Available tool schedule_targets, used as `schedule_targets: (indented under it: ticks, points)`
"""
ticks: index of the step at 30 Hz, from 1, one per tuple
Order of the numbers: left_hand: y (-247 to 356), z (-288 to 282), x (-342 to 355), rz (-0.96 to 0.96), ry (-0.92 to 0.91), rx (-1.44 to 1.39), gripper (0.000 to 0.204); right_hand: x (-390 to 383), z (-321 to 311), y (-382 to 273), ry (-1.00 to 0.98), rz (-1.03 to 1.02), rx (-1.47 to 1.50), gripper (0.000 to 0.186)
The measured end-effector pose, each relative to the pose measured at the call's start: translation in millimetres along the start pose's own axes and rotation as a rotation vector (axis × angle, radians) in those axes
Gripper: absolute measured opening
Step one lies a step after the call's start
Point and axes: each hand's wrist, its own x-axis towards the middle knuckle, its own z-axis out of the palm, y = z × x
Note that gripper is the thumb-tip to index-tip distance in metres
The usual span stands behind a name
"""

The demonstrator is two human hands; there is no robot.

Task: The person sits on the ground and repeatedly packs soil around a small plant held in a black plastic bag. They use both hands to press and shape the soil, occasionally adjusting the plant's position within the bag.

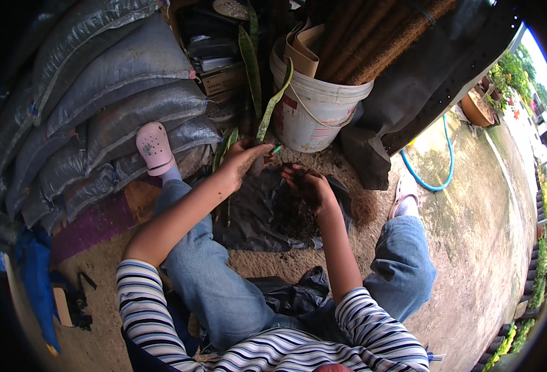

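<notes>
My left hand (245, 158) grips a snake plant (266, 121) near its base, where something dark hangs beneath the fingers; a small green item (276, 150) shows by the fingertips. My right hand (307, 183), dirty with soil, has its fingers curled round dark soil just above a black plastic sheet (242, 217). A loose pile of soil (292, 220) lies on that sheet beneath it. Other snake plant leaves (248, 62) stand behind my left hand, close to the bucket.
Stacked grey sacks (118, 62) line the left. A white bucket (310, 118) holds brown fibre poles (379, 56). A blue hose (447, 173) curves across the concrete at right, near a potted plant (478, 105). A blue bag (31, 266) lies lower left; black plastic (292, 288) lies between my legs.
</notes>
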Motion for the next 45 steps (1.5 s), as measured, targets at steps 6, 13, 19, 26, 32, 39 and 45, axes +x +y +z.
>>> schedule_targets:
  ticks: [6, 13, 19, 26, 32, 39, 45]
  points:
    - [-0.3, -1.3, 1.5, -0.005, 0.006, 0.015, 0.023, -5.0, 8.8, -4.3, 0.074, -0.028, -0.075, 0.032]
    - [0.5, 0.3, 1.2, -0.018, 0.035, 0.050, 0.023, -4.4, 9.0, -5.6, 0.221, -0.013, -0.376, 0.022]
    - [1.7, 3.1, 0.0, -0.014, 0.012, 0.029, 0.023, 0.3, -5.6, -0.6, 0.258, -0.025, -0.413, 0.022]
    - [-0.3, 1.0, -0.2, -0.009, -0.011, -0.002, 0.022, -2.0, -5.8, -5.4, 0.223, -0.021, -0.417, 0.026]
    - [-3.4, -0.4, 3.5, -0.008, -0.007, 0.025, 0.023, -3.9, -10.7, -7.3, 0.290, -0.022, -0.435, 0.024]
    - [-4.0, 1.9, 3.0, -0.015, 0.012, 0.031, 0.024, -6.0, -8.9, -11.0, 0.311, -0.046, -0.434, 0.022]
    - [-6.9, -2.0, 6.0, -0.007, -0.007, 0.026, 0.022, -7.3, -8.3, -14.6, 0.252, -0.048, -0.397, 0.030]
